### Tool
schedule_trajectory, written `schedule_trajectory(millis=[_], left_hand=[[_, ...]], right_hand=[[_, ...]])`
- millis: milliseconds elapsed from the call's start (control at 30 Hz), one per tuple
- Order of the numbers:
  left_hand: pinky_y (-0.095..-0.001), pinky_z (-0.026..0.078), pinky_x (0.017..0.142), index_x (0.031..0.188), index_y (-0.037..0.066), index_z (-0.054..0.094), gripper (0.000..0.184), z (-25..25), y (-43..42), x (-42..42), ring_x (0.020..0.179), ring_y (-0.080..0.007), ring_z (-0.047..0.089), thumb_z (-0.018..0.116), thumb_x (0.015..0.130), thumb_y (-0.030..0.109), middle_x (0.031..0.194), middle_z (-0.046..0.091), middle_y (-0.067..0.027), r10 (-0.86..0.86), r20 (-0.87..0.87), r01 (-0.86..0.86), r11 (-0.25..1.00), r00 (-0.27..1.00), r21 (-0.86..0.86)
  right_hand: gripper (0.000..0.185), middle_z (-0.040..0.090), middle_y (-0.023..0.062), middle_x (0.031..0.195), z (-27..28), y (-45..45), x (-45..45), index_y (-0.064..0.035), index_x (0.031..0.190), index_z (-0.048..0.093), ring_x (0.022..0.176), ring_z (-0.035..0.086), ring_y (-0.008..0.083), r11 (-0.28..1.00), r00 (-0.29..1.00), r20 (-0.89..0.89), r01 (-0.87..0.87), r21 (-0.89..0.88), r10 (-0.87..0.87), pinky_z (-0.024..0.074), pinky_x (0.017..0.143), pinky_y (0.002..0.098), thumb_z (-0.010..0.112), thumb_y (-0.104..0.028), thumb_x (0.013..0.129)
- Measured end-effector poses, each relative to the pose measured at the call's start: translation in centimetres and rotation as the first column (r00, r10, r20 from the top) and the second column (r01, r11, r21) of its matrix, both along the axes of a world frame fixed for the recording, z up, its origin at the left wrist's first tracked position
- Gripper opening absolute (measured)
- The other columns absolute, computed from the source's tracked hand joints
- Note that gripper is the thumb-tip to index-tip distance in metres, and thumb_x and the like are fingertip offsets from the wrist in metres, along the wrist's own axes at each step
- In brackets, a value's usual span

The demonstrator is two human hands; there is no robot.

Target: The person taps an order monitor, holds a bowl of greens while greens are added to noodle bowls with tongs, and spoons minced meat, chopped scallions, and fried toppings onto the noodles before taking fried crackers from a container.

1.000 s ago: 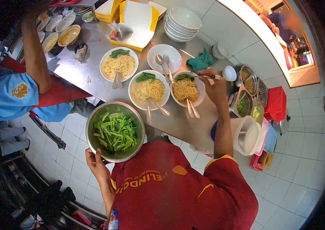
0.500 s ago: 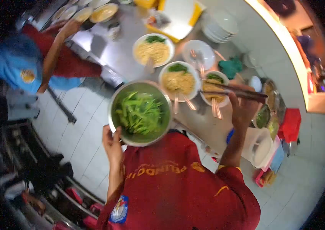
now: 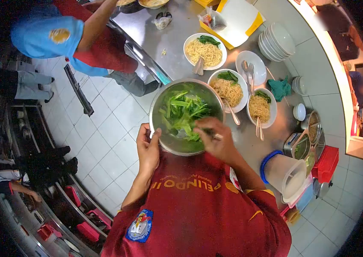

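My left hand [image 3: 149,150] grips the left rim of a steel bowl [image 3: 155,112], its thumb over the edge. Cut leafy greens [image 3: 185,109] lie inside. Over the bowl's lower right part is my right hand [image 3: 216,138], fingers closed and slightly blurred among the greens; what they hold is hidden. Beyond the bowl stand three servings of noodles with green leaves: an upper bowl [image 3: 204,55], a middle bowl [image 3: 229,91] and a right bowl [image 3: 260,108], all with cutlery. A white plate [image 3: 250,60] bears a spoon and fork.
A co-worker in a blue cap [image 3: 46,36] leans over the steel table [image 3: 173,55] at upper left. Stacked bowls [image 3: 277,42], a green cloth [image 3: 279,88], a plastic container [image 3: 283,171] and a red box [image 3: 327,163] stand to the right. Another person is at far left.
My right hand has come from beside the right noodle bowl, where it held long thin utensils, down into the greens. The view has shifted, and my left hand still holds the steel bowl.
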State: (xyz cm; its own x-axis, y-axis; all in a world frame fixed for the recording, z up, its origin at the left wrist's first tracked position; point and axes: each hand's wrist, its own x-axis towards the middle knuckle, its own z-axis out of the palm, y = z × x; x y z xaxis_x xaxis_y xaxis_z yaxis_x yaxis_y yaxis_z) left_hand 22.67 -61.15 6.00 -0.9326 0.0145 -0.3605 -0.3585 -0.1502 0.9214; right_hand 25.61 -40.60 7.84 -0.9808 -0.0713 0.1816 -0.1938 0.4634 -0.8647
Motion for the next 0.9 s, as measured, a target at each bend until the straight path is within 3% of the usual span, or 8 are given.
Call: schedule_trajectory(millis=[67, 167, 267, 433, 533, 667, 733, 900], left_hand=[[-0.0206, 0.043, 0.053, 0.089, 0.005, 0.050, 0.004, 0.2, 0.0, 0.0, 0.065, -0.0058, 0.050, 0.054, 0.090, 0.006, 0.079, 0.056, -0.0012, -0.001, -0.036, 0.001, 1.000, 0.999, -0.014], [-0.0211, 0.042, 0.061, 0.090, 0.005, 0.051, 0.004, 0.3, -0.2, 0.0, 0.070, -0.0061, 0.050, 0.054, 0.090, 0.005, 0.080, 0.056, -0.0012, -0.025, -0.052, 0.024, 0.999, 0.998, -0.032], [-0.0215, 0.041, 0.070, 0.090, 0.004, 0.051, 0.003, 0.9, -0.2, -0.1, 0.078, -0.0069, 0.049, 0.054, 0.090, 0.005, 0.084, 0.057, -0.0018, -0.033, -0.027, 0.032, 0.999, 0.999, -0.026], [-0.0216, 0.042, 0.075, 0.091, 0.002, 0.052, 0.003, 1.0, -0.5, -0.3, 0.083, -0.0075, 0.049, 0.054, 0.090, 0.004, 0.088, 0.057, -0.0023, -0.025, -0.018, 0.025, 1.000, 1.000, -0.011], [-0.0214, 0.042, 0.075, 0.092, 0.002, 0.052, 0.003, 1.1, -0.5, -0.4, 0.084, -0.0075, 0.050, 0.054, 0.090, 0.003, 0.089, 0.057, -0.0024, -0.065, -0.076, 0.060, 0.996, 0.995, -0.061], [-0.0213, 0.042, 0.076, 0.093, 0.002, 0.053, 0.004, 1.5, -0.3, -0.6, 0.084, -0.0075, 0.050, 0.053, 0.089, 0.002, 0.090, 0.057, -0.0026, -0.075, -0.056, 0.072, 0.996, 0.996, -0.049], [-0.0213, 0.041, 0.076, 0.094, 0.002, 0.053, 0.005, 1.3, -0.4, -0.5, 0.084, -0.0076, 0.050, 0.053, 0.089, 0.002, 0.090, 0.057, -0.0027, -0.075, -0.042, 0.074, 0.996, 0.996, -0.043], [-0.0216, 0.041, 0.076, 0.093, 0.002, 0.052, 0.003, -0.1, -0.6, -0.4, 0.084, -0.0077, 0.049, 0.053, 0.090, 0.003, 0.088, 0.057, -0.0020, -0.051, -0.025, 0.051, 0.999, 0.998, -0.005]], right_hand=[[0.024, 0.065, 0.0124, 0.094, 0.5, 1.0, -1.3, -0.0035, 0.101, 0.060, 0.087, 0.065, 0.0215, 0.975, 0.974, -0.054, 0.222, 0.008, -0.221, 0.0505, 0.078, 0.0311, 0.068, -0.003, 0.079], [0.022, 0.067, 0.0107, 0.096, 3.8, 1.8, -3.5, -0.0029, 0.100, 0.060, 0.087, 0.065, 0.0184, 0.935, 0.934, 0.040, 0.355, -0.014, -0.354, 0.0507, 0.077, 0.0288, 0.069, -0.003, 0.079], [0.024, 0.066, 0.0100, 0.099, 4.4, 2.0, -3.7, -0.0026, 0.099, 0.060, 0.092, 0.064, 0.0181, 0.930, 0.923, -0.162, 0.362, 0.062, -0.349, 0.0516, 0.076, 0.0279, 0.070, -0.003, 0.078], [0.028, 0.065, 0.0130, 0.104, 3.6, -0.8, -1.4, -0.0026, 0.100, 0.060, 0.100, 0.062, 0.0220, 0.965, 0.958, -0.122, 0.251, -0.081, -0.259, 0.0509, 0.082, 0.0323, 0.071, 0.001, 0.074], [0.028, 0.064, 0.0149, 0.105, 0.9, -1.4, -1.6, -0.0013, 0.101, 0.059, 0.099, 0.062, 0.0262, 0.985, 0.997, -0.071, -0.015, -0.173, 0.003, 0.0480, 0.087, 0.0352, 0.068, 0.004, 0.075], [0.022, 0.065, 0.0152, 0.101, -0.8, -1.7, -2.0, -0.0005, 0.098, 0.060, 0.093, 0.064, 0.0247, 0.994, 0.999, -0.034, -0.022, -0.103, 0.019, 0.0493, 0.084, 0.0331, 0.067, 0.002, 0.077], [0.016, 0.067, 0.0127, 0.095, -1.0, -1.5, -1.7, -0.0008, 0.094, 0.063, 0.086, 0.065, 0.0216, 0.979, 0.994, 0.022, 0.113, -0.168, -0.111, 0.0504, 0.079, 0.0315, 0.067, 0.000, 0.078], [0.013, 0.068, 0.0080, 0.089, 4.6, 1.2, -1.1, -0.0024, 0.091, 0.064, 0.082, 0.065, 0.0155, 0.959, 0.958, -0.044, 0.282, 0.002, -0.282, 0.0510, 0.075, 0.0299, 0.068, -0.001, 0.078]])
